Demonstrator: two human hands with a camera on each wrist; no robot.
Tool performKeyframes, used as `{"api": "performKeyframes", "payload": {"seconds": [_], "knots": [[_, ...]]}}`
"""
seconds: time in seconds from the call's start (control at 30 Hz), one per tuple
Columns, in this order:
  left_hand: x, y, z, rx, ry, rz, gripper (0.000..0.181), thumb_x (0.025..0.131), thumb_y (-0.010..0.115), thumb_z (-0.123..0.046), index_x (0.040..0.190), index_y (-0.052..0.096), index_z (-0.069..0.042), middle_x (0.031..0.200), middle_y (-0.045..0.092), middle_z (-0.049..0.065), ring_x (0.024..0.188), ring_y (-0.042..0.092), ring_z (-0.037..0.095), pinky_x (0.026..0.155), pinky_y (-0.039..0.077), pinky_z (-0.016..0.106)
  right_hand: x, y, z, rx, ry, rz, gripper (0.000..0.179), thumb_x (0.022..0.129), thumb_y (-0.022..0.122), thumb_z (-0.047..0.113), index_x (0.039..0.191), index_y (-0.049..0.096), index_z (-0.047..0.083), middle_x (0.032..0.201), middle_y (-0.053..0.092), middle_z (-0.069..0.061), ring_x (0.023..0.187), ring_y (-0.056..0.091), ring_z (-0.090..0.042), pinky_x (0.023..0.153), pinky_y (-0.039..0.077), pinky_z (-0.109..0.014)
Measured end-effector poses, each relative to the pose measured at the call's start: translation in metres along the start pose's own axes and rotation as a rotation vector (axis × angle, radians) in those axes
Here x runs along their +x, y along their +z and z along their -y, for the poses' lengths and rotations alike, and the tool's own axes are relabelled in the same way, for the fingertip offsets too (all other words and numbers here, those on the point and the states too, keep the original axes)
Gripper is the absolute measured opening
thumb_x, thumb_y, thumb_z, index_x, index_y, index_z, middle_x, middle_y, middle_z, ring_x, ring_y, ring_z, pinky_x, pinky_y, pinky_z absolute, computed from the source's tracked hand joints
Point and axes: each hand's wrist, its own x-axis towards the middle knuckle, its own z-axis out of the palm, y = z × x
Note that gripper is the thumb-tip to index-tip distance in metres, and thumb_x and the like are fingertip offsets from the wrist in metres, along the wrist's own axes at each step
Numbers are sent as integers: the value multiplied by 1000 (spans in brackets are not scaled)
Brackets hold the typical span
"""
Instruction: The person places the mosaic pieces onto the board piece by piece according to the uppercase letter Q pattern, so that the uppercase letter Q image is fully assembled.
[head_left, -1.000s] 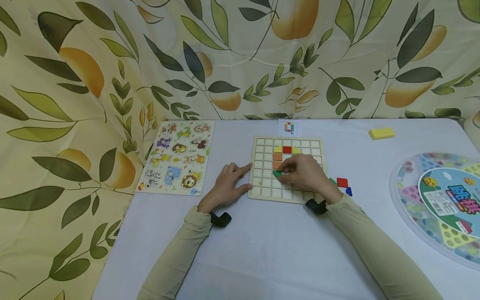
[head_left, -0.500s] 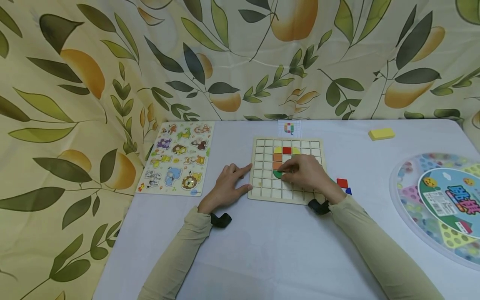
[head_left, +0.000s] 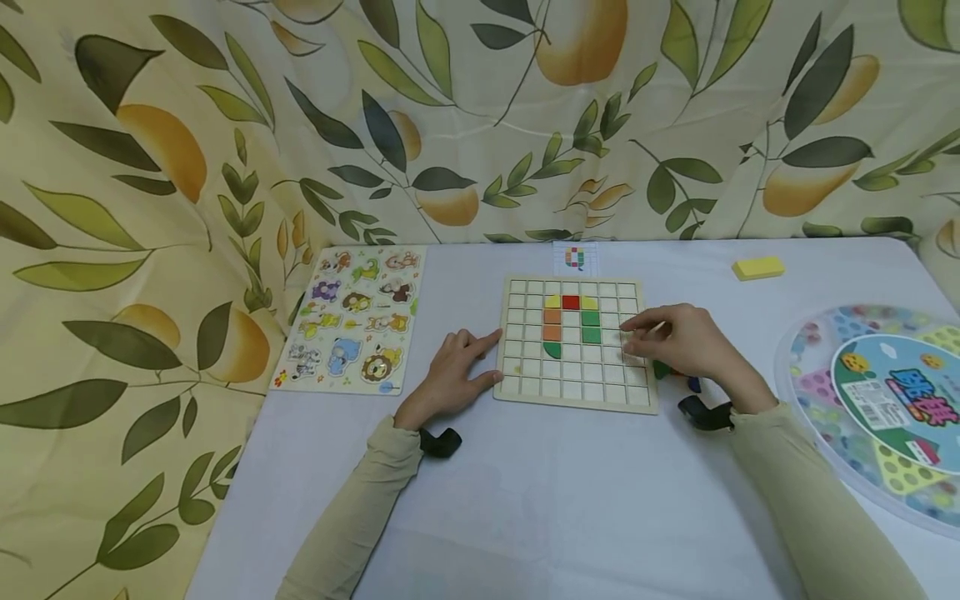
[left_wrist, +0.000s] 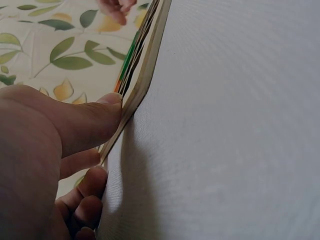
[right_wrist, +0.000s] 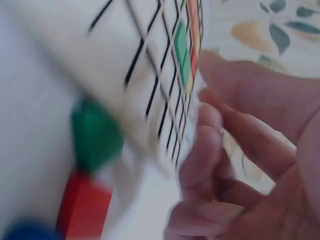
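A wooden grid board (head_left: 525,367) lies on the table. Set in its cells are a red square (head_left: 571,302), yellow corner pieces (head_left: 552,302), orange squares (head_left: 552,325), green squares (head_left: 591,327) and a green quarter-round piece (head_left: 552,350). My left hand (head_left: 453,371) touches the board's left edge with the thumb and an extended index finger. Over the right edge is my right hand (head_left: 678,340), fingers loosely bent and nothing between them. Beneath it, beside the board, lie a loose green piece (right_wrist: 95,135), a red piece (right_wrist: 86,207) and a blue piece (right_wrist: 32,232).
Behind the board is a small pattern card (head_left: 575,258). An animal puzzle board (head_left: 348,321) lies at left. A yellow block (head_left: 758,267) sits at back right, and a round, clear-rimmed game package (head_left: 892,408) lies at far right. Patterned cloth (head_left: 450,125) hangs behind the table.
My right hand has let go of the green quarter-round piece, leaving it in its cell, and has moved right to the board's edge. The left hand has stayed in place.
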Motion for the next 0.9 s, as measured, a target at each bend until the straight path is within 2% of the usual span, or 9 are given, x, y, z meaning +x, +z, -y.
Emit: {"api": "performKeyframes", "payload": {"seconds": [0.17, 0.33, 0.43, 0.67, 0.9], "knots": [[0, 0, 0, 7, -3, 2, 68, 101, 73, -27, 161, 46, -12, 103, 48, 7, 93, 34, 19, 83, 28, 31, -15, -14, -21, -66, 42, 41, 43, 90, 86, 33, 122, 77, 6, 107, 74, -9, 89, 64, -19, 68, 48, -28], [0, 1, 1, 14, 5, -3, 67, 102, 72, -28, 161, 46, -12, 103, 48, 6, 92, 34, 18, 82, 28, 31, -28, -19, -35, -112, 77, 56, 45, 88, 88, 34, 120, 76, 5, 109, 74, -12, 92, 62, -22, 71, 46, -30], [0, 2, 2, 14, 4, -6, 67, 102, 72, -28, 161, 46, -12, 103, 47, 6, 93, 34, 18, 82, 28, 31, -33, -20, -39, -122, 88, 60, 45, 86, 90, 32, 118, 75, 4, 106, 74, -11, 90, 58, -24, 71, 44, -31], [0, 2, 3, 14, -11, 2, 68, 102, 73, -29, 162, 45, -14, 104, 48, 6, 93, 34, 17, 83, 28, 31, -38, -17, -42, -116, 62, 28, 32, 84, 90, 22, 106, 75, 5, 93, 74, -5, 77, 53, -18, 63, 39, -29], [1, 3, 3, -2, -2, -8, 67, 102, 73, -28, 161, 46, -13, 103, 48, 6, 93, 34, 18, 83, 29, 31, -35, -16, -44, -99, 82, 19, 27, 89, 85, 17, 105, 69, 3, 94, 69, -8, 81, 57, -20, 69, 44, -29]]}}
